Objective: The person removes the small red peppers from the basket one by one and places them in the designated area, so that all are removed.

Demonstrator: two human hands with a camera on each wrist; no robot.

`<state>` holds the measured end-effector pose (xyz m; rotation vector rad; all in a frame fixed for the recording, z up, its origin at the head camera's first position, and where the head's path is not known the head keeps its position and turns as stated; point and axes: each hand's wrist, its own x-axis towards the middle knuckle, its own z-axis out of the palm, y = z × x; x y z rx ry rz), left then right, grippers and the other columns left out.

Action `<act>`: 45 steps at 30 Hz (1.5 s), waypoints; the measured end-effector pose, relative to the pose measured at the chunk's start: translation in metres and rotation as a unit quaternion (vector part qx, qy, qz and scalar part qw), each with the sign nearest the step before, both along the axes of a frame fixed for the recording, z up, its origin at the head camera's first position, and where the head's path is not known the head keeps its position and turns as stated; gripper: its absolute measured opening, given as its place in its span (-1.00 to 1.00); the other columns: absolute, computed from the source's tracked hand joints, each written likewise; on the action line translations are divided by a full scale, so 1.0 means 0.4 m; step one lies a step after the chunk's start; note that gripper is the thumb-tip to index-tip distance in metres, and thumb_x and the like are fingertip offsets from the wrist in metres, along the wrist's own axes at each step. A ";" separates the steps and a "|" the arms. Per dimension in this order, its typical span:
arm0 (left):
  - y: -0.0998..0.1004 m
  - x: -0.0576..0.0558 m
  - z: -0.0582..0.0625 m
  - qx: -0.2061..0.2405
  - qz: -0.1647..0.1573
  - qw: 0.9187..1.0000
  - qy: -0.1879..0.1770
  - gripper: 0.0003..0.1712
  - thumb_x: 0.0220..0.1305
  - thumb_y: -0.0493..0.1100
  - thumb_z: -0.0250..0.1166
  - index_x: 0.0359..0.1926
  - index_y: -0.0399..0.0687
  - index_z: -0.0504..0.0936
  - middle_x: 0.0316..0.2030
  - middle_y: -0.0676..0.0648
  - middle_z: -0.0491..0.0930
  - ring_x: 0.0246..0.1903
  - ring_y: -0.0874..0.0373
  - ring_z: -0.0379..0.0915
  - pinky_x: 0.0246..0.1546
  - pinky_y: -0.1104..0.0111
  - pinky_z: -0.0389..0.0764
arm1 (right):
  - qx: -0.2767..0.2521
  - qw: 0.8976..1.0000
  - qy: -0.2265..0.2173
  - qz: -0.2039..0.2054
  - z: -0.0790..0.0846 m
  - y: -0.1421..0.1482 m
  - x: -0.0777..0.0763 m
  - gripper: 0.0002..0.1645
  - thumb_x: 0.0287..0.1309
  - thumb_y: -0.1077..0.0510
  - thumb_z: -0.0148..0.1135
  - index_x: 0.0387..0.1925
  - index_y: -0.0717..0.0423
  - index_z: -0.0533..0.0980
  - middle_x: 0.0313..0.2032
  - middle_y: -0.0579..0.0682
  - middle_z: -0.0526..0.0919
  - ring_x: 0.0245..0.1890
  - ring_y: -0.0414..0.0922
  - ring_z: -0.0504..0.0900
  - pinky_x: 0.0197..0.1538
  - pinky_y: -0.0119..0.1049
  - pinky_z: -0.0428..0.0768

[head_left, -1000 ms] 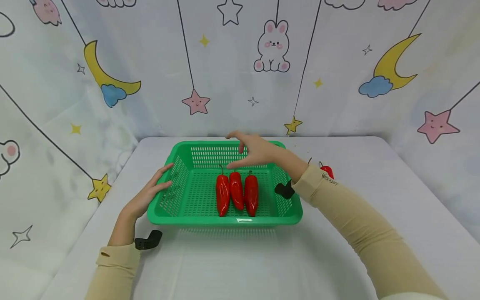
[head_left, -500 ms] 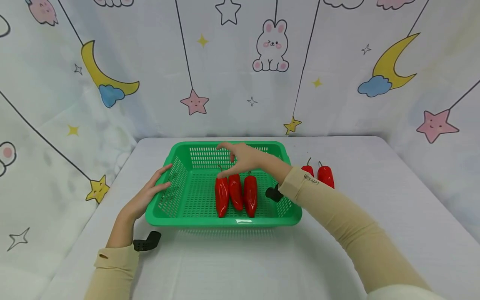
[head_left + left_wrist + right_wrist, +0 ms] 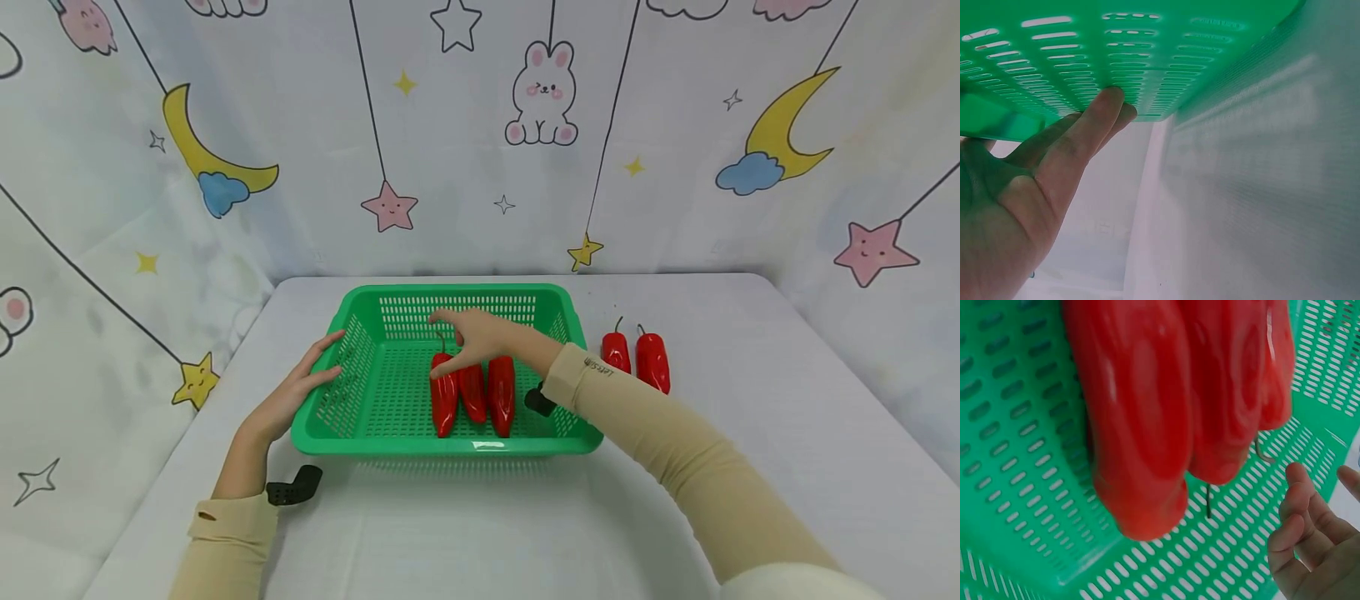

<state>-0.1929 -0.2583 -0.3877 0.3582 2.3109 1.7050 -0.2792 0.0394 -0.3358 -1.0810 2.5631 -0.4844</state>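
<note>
At the left side of a green plastic basket [image 3: 450, 446], my left hand [image 3: 288, 390] holds the rim. In the head view its thumb and a finger reach over the edge; in the left wrist view more fingers [image 3: 1085, 128] touch the slotted outer wall. My right hand [image 3: 480, 337] hovers inside the basket over the stem ends of three red chili peppers, thumb and fingers spread apart and holding nothing. These are a left pepper [image 3: 444, 404], a middle one [image 3: 472, 396] and a right one [image 3: 501, 400], side by side with stems pointing away. The hand partly covers their tops.
Two more red peppers, one [image 3: 616, 350] beside another [image 3: 653, 362], lie on the white table [image 3: 750, 350] right of the basket, partly behind my right sleeve [image 3: 675, 442]. A patterned curtain [image 3: 465, 125] hangs behind the table.
My right hand has moved left and down, nearer to the peppers in the basket. The two peppers on the table show more from behind the sleeve. My left hand stays at the rim.
</note>
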 end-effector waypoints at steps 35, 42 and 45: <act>0.002 -0.004 0.003 0.007 0.001 1.000 -0.007 -0.32 0.41 0.01 -0.08 0.43 0.27 -0.18 0.40 -0.06 -0.43 0.19 -0.22 0.02 -0.15 0.37 0.44 | 0.132 0.990 0.035 0.032 -0.064 -0.055 0.018 0.01 -0.17 -0.45 0.20 0.30 -0.14 0.19 -0.09 -0.10 0.53 -0.11 -0.20 0.46 -0.15 -0.31 0.49; 0.004 -0.002 0.003 -0.003 0.002 1.000 -0.002 -0.32 0.41 0.00 -0.09 0.43 0.27 -0.18 0.40 -0.05 -0.44 0.24 -0.21 -0.09 -0.06 0.28 0.38 | 0.198 0.975 0.097 0.039 -0.080 -0.082 0.024 0.06 -0.24 -0.59 0.09 0.31 -0.28 0.15 -0.11 -0.13 0.52 -0.14 -0.22 0.46 -0.43 -0.36 0.48; 0.004 0.000 0.002 -0.009 0.004 1.000 -0.001 -0.33 0.41 0.00 -0.10 0.43 0.26 -0.19 0.40 -0.05 -0.44 0.25 -0.22 -0.11 -0.03 0.19 0.34 | 0.216 0.968 0.119 0.046 -0.089 -0.091 0.026 0.10 -0.27 -0.61 0.08 0.32 -0.29 0.12 -0.16 -0.16 0.53 -0.21 -0.25 0.46 -0.45 -0.36 0.46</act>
